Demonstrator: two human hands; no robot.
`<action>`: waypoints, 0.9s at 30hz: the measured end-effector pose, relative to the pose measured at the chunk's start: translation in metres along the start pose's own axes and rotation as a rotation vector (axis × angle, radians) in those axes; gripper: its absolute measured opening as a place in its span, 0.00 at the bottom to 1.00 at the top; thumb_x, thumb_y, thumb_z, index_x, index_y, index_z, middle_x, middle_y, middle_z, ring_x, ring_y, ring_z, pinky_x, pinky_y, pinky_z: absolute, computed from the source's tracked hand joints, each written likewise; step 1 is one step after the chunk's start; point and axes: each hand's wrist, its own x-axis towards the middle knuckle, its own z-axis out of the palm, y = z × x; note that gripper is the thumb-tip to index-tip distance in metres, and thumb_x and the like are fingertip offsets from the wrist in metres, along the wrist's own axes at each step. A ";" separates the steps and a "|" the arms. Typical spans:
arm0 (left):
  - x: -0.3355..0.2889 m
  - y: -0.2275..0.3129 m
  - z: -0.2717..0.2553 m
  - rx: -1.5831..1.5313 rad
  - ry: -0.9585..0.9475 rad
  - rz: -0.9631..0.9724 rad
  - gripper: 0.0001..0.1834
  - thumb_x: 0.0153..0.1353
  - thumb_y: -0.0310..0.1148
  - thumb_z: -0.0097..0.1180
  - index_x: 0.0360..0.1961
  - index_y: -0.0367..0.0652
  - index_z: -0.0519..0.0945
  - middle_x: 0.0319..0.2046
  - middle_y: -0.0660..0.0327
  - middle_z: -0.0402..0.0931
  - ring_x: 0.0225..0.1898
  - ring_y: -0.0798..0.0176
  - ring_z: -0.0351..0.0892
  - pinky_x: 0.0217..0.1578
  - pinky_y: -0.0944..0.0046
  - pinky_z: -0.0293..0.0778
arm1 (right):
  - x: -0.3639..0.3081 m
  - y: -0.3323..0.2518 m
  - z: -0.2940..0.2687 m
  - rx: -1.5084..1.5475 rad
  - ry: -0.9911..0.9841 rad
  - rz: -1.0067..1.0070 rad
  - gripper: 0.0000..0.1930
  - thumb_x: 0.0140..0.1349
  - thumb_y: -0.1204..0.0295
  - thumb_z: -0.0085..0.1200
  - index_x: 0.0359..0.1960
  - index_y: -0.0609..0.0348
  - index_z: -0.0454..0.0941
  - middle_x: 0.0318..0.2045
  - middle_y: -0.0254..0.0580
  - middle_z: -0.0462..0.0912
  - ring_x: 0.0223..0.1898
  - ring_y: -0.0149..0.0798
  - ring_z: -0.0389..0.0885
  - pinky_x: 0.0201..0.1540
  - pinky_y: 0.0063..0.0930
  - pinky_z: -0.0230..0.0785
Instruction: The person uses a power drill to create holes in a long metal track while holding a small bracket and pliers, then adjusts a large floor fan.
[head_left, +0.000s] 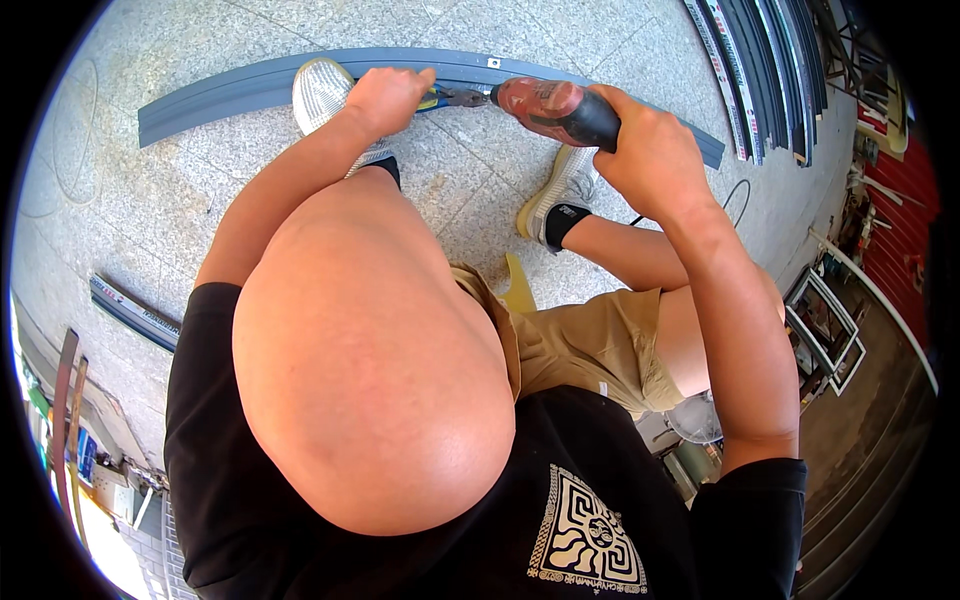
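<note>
My left hand (385, 102) is closed around the blue and yellow handles of a pair of pliers (462, 98), whose jaws point right. A red and black power drill (550, 106) is gripped in my right hand (652, 150), its nose pointing left. The jaws and the drill's front end meet or nearly meet; what lies between them is too small to make out. Just beyond both tools, a long grey profile (225, 90) lies across the floor, with a small slot cut in it. My left shoe (322, 97) rests on or against this profile.
Several dark profiles (748, 75) lie bundled at the upper right. White-edged frames (825, 318) stand at the right, and a thin cord (740, 200) loops near my right forearm. Part of something yellow (517, 287) shows beneath me. Another profile (135, 312) lies at the left.
</note>
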 end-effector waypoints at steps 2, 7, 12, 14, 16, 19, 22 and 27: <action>0.001 0.001 -0.002 -0.001 -0.006 -0.001 0.16 0.61 0.21 0.62 0.51 0.40 0.79 0.39 0.46 0.90 0.43 0.41 0.92 0.42 0.44 0.88 | 0.000 0.001 0.000 0.025 -0.001 0.006 0.32 0.56 0.75 0.63 0.66 0.44 0.81 0.41 0.58 0.91 0.47 0.63 0.89 0.55 0.54 0.81; 0.000 0.001 -0.002 0.003 -0.016 -0.007 0.16 0.61 0.21 0.62 0.51 0.40 0.79 0.41 0.46 0.90 0.43 0.41 0.92 0.43 0.45 0.88 | 0.001 0.002 0.000 -0.021 -0.006 -0.011 0.32 0.59 0.71 0.67 0.68 0.40 0.80 0.41 0.53 0.93 0.46 0.59 0.92 0.52 0.53 0.84; 0.000 0.002 -0.004 0.005 -0.024 -0.009 0.16 0.61 0.22 0.62 0.51 0.40 0.79 0.40 0.46 0.90 0.43 0.41 0.92 0.42 0.45 0.88 | 0.000 0.003 0.001 -0.015 0.005 -0.018 0.32 0.59 0.71 0.67 0.68 0.40 0.80 0.41 0.53 0.93 0.46 0.59 0.91 0.52 0.53 0.84; 0.000 0.002 -0.003 0.007 -0.017 -0.008 0.16 0.61 0.22 0.62 0.50 0.40 0.79 0.39 0.46 0.90 0.43 0.41 0.92 0.42 0.45 0.88 | 0.000 0.003 0.002 -0.015 0.013 -0.020 0.32 0.59 0.71 0.67 0.68 0.40 0.80 0.41 0.53 0.93 0.46 0.59 0.91 0.52 0.53 0.84; 0.001 0.002 -0.001 0.005 -0.008 -0.001 0.16 0.61 0.22 0.62 0.50 0.40 0.79 0.39 0.47 0.90 0.42 0.41 0.92 0.42 0.45 0.88 | 0.000 0.004 0.003 -0.015 0.005 -0.007 0.32 0.59 0.71 0.67 0.68 0.40 0.80 0.41 0.53 0.93 0.46 0.59 0.91 0.53 0.52 0.84; 0.001 -0.001 0.003 -0.002 0.025 0.020 0.15 0.59 0.21 0.62 0.48 0.40 0.77 0.36 0.46 0.89 0.40 0.40 0.92 0.39 0.43 0.87 | -0.001 0.004 0.001 -0.017 0.004 -0.007 0.32 0.59 0.71 0.67 0.68 0.39 0.80 0.41 0.53 0.93 0.46 0.59 0.91 0.52 0.52 0.84; 0.001 -0.002 0.005 -0.012 0.039 0.017 0.16 0.59 0.21 0.63 0.48 0.40 0.77 0.36 0.46 0.89 0.40 0.40 0.92 0.39 0.43 0.86 | 0.001 0.003 0.000 -0.026 0.001 -0.007 0.32 0.59 0.71 0.67 0.68 0.39 0.80 0.40 0.53 0.93 0.46 0.59 0.91 0.52 0.53 0.84; 0.002 -0.003 0.006 -0.004 0.033 0.015 0.16 0.59 0.21 0.63 0.48 0.40 0.77 0.36 0.46 0.89 0.40 0.40 0.92 0.39 0.43 0.86 | 0.000 0.004 0.001 -0.009 0.002 -0.018 0.32 0.59 0.72 0.67 0.68 0.40 0.80 0.40 0.53 0.93 0.46 0.59 0.91 0.52 0.53 0.84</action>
